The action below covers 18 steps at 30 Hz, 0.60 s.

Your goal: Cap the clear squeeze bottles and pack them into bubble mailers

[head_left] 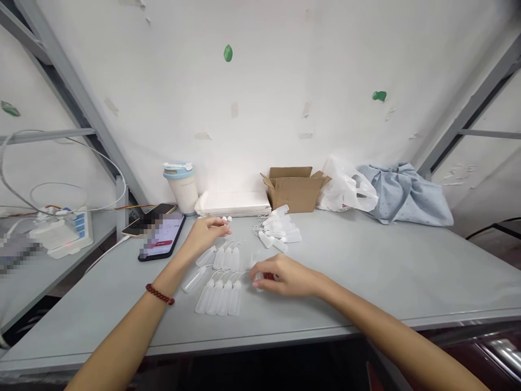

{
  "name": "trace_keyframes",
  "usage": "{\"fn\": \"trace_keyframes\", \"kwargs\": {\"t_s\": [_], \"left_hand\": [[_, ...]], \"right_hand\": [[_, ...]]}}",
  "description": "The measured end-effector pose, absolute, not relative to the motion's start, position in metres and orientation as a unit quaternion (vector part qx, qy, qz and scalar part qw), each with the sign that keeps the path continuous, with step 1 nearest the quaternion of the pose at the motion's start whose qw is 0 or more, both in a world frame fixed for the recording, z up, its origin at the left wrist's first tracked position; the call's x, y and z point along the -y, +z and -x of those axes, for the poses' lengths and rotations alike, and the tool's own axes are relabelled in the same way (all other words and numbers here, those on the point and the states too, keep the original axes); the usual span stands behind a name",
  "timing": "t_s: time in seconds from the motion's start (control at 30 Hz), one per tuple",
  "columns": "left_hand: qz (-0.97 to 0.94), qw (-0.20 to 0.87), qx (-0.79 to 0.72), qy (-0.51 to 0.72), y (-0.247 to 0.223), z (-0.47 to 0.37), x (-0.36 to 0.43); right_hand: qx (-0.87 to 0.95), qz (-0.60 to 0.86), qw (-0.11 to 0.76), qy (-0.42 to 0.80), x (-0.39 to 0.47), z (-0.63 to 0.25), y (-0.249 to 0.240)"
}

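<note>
My right hand (280, 275) is low over the table, thumb and fingers curled round a small clear plastic bottle (258, 278), mostly hidden by the fingers. To its left lies a row of translucent squeeze bottles (217, 298) with thin looped strings at their tops. Behind them is a second row of similar bottles (228, 258), and two more bottles lie aslant at the left, one of them a clear bottle (194, 279). My left hand (209, 234) hovers behind the rows, fingers apart, close to small white caps (228, 219). Nothing shows between its fingertips.
A heap of white bottles (279, 228) lies before an open cardboard box (295, 193). Along the wall stand a lidded cup (182, 190), a white stack (234, 205), a plastic bag (345, 187) and blue cloth (407, 195). Two phones, including a lit phone (163, 239), lie left.
</note>
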<state>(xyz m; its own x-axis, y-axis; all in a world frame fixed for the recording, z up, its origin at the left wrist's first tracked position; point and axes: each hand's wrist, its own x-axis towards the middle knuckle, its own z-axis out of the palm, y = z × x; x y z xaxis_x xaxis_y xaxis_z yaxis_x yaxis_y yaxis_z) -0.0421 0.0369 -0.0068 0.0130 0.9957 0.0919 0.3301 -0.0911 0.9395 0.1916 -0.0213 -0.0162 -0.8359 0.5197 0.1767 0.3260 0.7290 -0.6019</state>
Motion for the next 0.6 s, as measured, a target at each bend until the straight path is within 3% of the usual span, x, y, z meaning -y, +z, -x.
{"fn": "trace_keyframes", "kwargs": {"t_s": [0.1,0.23,0.6], "left_hand": [[-0.579,0.479,-0.506,0.423,0.000,0.036,-0.026],[-0.607,0.516,-0.478,0.370,0.002,0.027,-0.017],[-0.634,0.572,-0.384,0.350,-0.001,0.016,-0.010]], "right_hand": [[0.903,0.269,0.238,0.234,0.019,-0.192,-0.017],[0.881,0.293,0.290,0.231,0.018,-0.191,-0.020],[0.804,0.278,0.268,0.453,0.016,-0.189,-0.018]]}}
